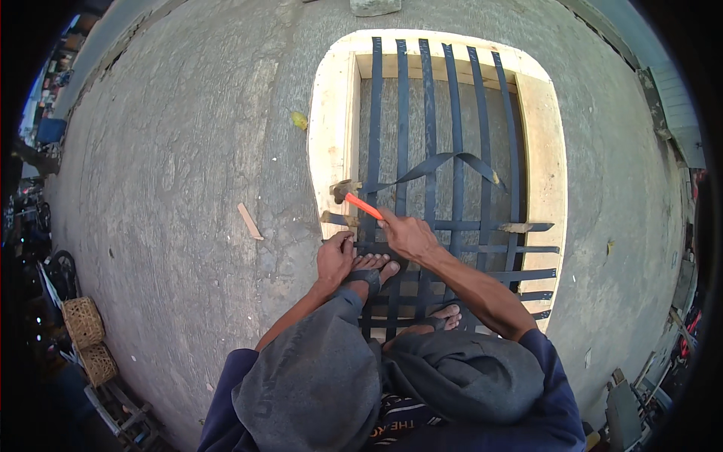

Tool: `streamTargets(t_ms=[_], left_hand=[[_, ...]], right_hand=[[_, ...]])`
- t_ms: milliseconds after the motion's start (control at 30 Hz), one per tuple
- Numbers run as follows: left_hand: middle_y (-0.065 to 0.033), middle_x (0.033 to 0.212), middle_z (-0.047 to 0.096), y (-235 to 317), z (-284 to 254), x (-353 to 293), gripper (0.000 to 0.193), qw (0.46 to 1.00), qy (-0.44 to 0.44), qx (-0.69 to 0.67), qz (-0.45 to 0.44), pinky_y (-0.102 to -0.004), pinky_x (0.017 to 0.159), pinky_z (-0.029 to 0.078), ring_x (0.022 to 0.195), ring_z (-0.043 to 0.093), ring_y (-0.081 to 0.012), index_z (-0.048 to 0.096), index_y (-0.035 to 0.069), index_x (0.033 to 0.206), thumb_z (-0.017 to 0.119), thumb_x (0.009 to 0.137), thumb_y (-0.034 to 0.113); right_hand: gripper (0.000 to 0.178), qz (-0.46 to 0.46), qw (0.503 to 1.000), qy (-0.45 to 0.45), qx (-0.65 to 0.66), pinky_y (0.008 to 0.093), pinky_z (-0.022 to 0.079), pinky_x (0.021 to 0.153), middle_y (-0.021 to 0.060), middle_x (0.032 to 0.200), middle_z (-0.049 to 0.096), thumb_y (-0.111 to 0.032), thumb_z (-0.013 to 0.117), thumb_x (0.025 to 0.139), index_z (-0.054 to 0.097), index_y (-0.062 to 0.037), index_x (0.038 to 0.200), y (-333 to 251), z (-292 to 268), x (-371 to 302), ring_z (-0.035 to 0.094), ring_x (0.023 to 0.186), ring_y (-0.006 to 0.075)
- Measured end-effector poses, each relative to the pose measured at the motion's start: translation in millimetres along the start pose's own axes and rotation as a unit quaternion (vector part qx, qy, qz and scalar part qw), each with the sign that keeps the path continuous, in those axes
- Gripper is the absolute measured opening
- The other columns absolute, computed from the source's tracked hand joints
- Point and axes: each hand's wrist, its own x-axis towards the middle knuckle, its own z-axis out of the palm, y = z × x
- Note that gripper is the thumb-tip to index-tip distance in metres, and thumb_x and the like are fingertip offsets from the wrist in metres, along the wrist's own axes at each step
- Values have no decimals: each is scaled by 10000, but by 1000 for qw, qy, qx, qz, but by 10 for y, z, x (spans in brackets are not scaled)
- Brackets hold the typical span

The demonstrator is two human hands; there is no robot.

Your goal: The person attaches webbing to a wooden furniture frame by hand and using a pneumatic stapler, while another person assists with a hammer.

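Observation:
My right hand (410,237) grips the orange handle of a hammer (365,205). The hammer's head is over the left rail of a pale wooden frame (544,162) laced with dark webbing straps. Just below the head, a crosswise strap (444,225) ends on that rail, with brownish patches near both ends. My left hand (335,260) is closed at the rail's inner edge, its fingertips pinched together near a lower strap; what they hold, if anything, is too small to make out. A loose strap (429,167) loops up over the lengthwise straps.
My sandalled feet (369,273) are within the frame, over the woven straps. A small wood strip (249,221) and a yellow leaf (300,120) lie on the rough concrete ground (188,166). Woven baskets (82,322) are at the far left; a grey block (374,7) sits beyond the frame.

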Motion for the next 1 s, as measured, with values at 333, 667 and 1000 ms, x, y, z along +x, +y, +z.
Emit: streamTargets(t_ms=[333,667,1000], left_hand=[[-105,963,560,434,214,914,194,830,-120,381,390,-456,861,393,939,576,-297,721,92,1022,715,854,189],[-157,1114,647,1286,759,1087,359,725,-318,510,337,-548,909,402,1123,571,-382,620,64,1085,775,825,256],[-194,884,614,908,567,1711,516,764,-380,412,320,-488,720,470,841,636,-436,442,55,1064,831,726,63]], right_hand=[[399,384,850,346,106,407,508,672,211,785,665,-281,549,1035,549,-103,1392,630,-588,-2593,696,729,363],[470,716,572,395,-68,483,524,783,169,987,670,-300,543,1005,501,-275,1472,628,785,-4771,677,893,361],[650,696,607,331,195,471,287,1114,198,1393,483,-448,385,942,446,-82,1475,-138,1794,-3358,435,1316,347]])
